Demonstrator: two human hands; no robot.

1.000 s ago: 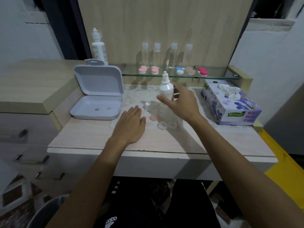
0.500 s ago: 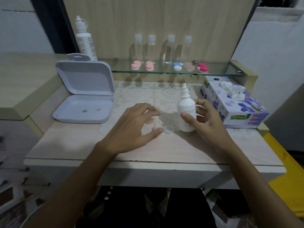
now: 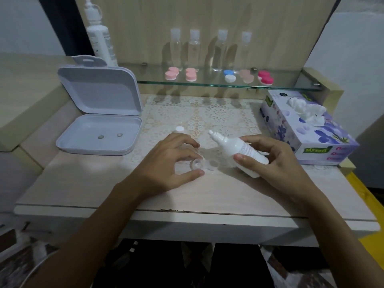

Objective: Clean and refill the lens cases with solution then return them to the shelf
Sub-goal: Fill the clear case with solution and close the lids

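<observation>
A clear, uncapped lens case lies on the lace mat in the middle of the table. My left hand holds its left cup between thumb and fingers. My right hand grips a small white solution bottle, tilted with its bare nozzle pointing left and up, just above the case. A small white cap sits on the mat behind my left hand. On the glass shelf stand several capped lens cases: pink, pink, blue-white, pale pink, red.
An open white plastic box holding two small lenses sits at the left. A tissue box stands at the right. A tall solution bottle and several clear bottles line the shelf's back. The table's front edge lies near my forearms.
My right hand brought the small bottle toward me and tipped it from upright to slanted left. My left hand rose from lying flat and closed on the clear case.
</observation>
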